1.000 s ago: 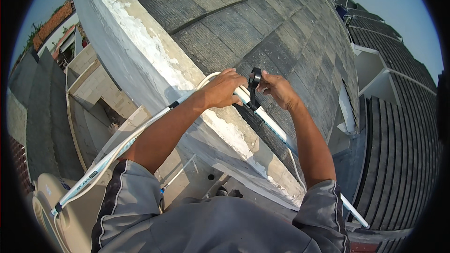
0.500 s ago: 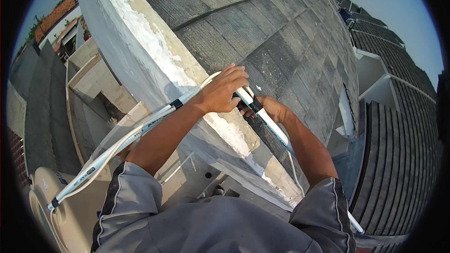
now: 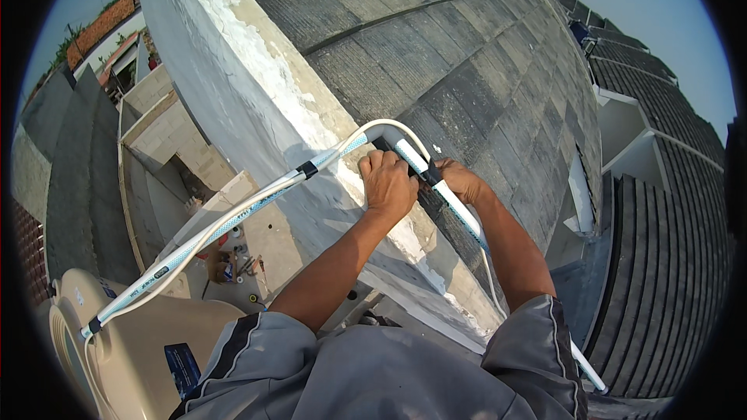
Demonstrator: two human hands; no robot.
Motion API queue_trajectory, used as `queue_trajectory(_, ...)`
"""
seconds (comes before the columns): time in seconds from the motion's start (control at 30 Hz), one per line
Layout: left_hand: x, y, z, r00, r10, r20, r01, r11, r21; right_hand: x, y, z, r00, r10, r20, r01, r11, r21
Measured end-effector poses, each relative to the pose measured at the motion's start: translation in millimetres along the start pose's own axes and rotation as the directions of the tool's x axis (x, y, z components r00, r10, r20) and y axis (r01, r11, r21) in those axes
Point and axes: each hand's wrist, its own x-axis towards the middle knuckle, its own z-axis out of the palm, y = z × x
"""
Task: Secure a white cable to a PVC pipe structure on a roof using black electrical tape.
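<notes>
A white pipe with blue markings (image 3: 462,211) runs over the roof edge, with a white cable (image 3: 387,122) along it. At the bend the cable arches away from the pipe. Black tape (image 3: 431,173) is wrapped round pipe and cable just right of the bend. My right hand (image 3: 461,181) is closed at this tape, its fingertips partly hidden behind the pipe. On the pipe's left side, my left hand (image 3: 389,187) has its fingers curled under; what they grip is hidden. Another black tape band (image 3: 308,169) binds the cable farther left.
Grey roof tiles (image 3: 405,54) slope away beyond a rough plastered ledge (image 3: 264,70). Below left stands a beige tank (image 3: 148,334), with tools (image 3: 253,266) on the lower level. A ribbed dark roof (image 3: 661,264) lies at the right.
My left hand has come off the top of the bend and moved lower, beside the pipe, uncovering the bend and the arched cable. My right hand stays by the tape.
</notes>
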Motion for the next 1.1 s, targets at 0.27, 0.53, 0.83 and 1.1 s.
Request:
queue_trajectory(0.27,-4,5,-1,0.995,0.003,0.102,0.005,0.996,-0.086,-52,-38,2,0.963,0.011,-0.269,-0.039,0.994,-0.099)
queue_trajectory(0.53,-1,2,-1,0.99,-0.013,0.141,0.026,0.995,-0.093,-135,-12,73,0.839,-0.25,-0.484,-0.346,0.441,-0.828)
queue_trajectory(0.83,-1,4,-19,0.999,-0.018,0.037,0.024,0.983,-0.18,-140,-23,76,0.838,-0.273,-0.473,-0.244,0.588,-0.771)
queue_trajectory(1.1,20,15,-89,0.955,0.085,0.284,0.055,0.892,-0.45,-135,-22,73,0.835,-0.252,-0.489,-0.263,0.598,-0.757)
